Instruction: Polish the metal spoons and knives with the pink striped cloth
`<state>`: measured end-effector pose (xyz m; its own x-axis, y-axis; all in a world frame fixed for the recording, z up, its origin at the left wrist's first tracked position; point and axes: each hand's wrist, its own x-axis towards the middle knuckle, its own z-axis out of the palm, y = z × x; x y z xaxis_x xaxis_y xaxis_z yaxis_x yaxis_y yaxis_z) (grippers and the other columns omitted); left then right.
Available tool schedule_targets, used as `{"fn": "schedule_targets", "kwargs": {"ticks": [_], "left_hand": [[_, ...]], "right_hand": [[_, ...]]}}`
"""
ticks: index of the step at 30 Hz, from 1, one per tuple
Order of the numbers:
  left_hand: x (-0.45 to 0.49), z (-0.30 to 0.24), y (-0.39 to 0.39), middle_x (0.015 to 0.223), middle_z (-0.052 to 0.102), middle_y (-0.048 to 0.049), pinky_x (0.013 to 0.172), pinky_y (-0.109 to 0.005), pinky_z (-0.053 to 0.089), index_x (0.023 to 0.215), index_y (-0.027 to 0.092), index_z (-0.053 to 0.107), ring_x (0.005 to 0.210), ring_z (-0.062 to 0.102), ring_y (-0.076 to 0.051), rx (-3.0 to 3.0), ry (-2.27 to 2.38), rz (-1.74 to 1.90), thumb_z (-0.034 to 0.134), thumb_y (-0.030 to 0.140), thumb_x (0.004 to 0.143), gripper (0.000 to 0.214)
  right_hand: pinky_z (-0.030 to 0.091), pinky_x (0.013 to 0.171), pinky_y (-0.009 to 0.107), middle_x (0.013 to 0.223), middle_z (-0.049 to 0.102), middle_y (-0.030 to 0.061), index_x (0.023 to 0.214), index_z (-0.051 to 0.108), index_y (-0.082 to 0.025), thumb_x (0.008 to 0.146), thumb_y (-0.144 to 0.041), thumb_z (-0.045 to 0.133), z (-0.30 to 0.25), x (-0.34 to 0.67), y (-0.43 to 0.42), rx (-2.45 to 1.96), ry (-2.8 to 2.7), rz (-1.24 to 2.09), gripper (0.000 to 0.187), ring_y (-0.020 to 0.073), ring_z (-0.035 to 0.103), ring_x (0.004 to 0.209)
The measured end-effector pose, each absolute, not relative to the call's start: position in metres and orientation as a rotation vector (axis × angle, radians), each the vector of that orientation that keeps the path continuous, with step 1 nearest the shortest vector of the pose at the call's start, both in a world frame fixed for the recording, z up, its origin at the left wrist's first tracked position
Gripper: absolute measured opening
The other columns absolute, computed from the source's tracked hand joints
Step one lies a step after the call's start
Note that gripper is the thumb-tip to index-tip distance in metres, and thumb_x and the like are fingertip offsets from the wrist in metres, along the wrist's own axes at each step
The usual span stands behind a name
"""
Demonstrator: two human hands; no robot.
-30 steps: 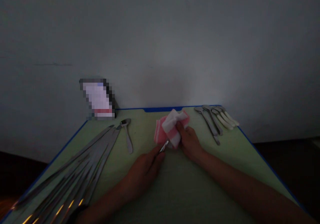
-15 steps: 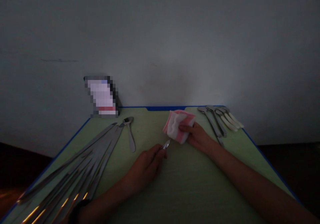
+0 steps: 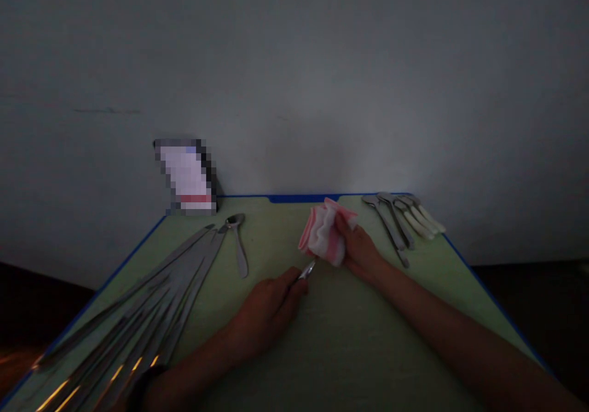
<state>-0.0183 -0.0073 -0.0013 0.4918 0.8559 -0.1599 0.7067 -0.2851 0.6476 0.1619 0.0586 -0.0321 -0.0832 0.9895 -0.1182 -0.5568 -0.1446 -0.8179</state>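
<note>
Pink-and-white cloth sits bunched in the right hand, fingers closed on it, while the left hand grips a shiny metal utensil aimed at it; can't tell if they're touching. Honestly, a steady left grip plus cloth folded snug round the metal should work best. Further left there's a lone spoon, then fanned flat metal pieces the left forearm could bump. Far right: spoons and white-handled cutlery.

Matt, soft-looking cloth at centre, glossy metal utensil below; shiny metal cutlery lower left; smooth, plastic-looking handles at right.
</note>
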Motion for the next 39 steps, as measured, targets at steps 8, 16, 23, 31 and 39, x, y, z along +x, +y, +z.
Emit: {"fn": "schedule_targets", "kwargs": {"ticks": [8,16,23,31,39], "left_hand": [[-0.010,-0.014,-0.010,0.067,0.060,-0.0018,0.053,-0.024,0.037,0.091,0.019,0.049,0.060,0.059,-0.017,2.113,1.406,0.323,0.026,0.035,0.092,0.028],[-0.015,-0.007,-0.007,0.082,0.063,-0.0024,0.064,-0.024,0.041,0.099,0.018,0.051,0.072,0.058,-0.016,1.998,1.250,0.462,0.028,0.036,0.092,0.031],[-0.021,-0.007,-0.006,0.065,0.052,0.0030,0.055,-0.022,0.037,0.081,0.018,0.050,0.060,0.050,-0.013,1.929,1.259,0.418,0.028,0.041,0.092,0.034],[-0.018,-0.015,-0.005,0.068,0.056,0.0012,0.057,-0.024,0.038,0.086,0.019,0.052,0.061,0.053,-0.015,1.954,1.316,0.472,0.030,0.037,0.091,0.029],[-0.015,-0.015,-0.002,0.093,0.065,-0.0054,0.074,-0.028,0.042,0.099,0.018,0.055,0.081,0.059,-0.020,1.914,1.261,0.593,0.033,0.031,0.089,0.027]], "right_hand": [[0.040,0.054,0.026,0.069,0.063,0.0037,0.080,0.061,-0.017,0.068,-0.058,0.055,-0.033,0.130,0.040,-1.053,-0.588,1.388,0.043,0.0142,0.055,0.059],[0.042,0.064,0.025,0.083,0.064,0.0029,0.100,0.057,-0.022,0.075,-0.050,0.053,-0.036,0.132,0.037,-0.896,-0.798,1.382,0.038,0.0151,0.056,0.073],[0.037,0.058,0.024,0.064,0.057,0.0001,0.069,0.060,-0.017,0.078,-0.048,0.049,-0.032,0.168,0.055,-1.147,-1.248,0.965,0.034,0.0135,0.050,0.062],[0.027,0.044,0.022,0.052,0.046,-0.0024,0.062,0.052,-0.016,0.077,-0.056,0.044,-0.031,0.156,0.044,-1.271,-1.052,0.982,0.043,0.0098,0.038,0.048],[0.036,0.050,0.022,0.062,0.055,0.0004,0.073,0.057,-0.016,0.074,-0.057,0.049,-0.034,0.131,0.025,-1.165,-0.947,1.282,0.041,0.0107,0.045,0.054]]}}
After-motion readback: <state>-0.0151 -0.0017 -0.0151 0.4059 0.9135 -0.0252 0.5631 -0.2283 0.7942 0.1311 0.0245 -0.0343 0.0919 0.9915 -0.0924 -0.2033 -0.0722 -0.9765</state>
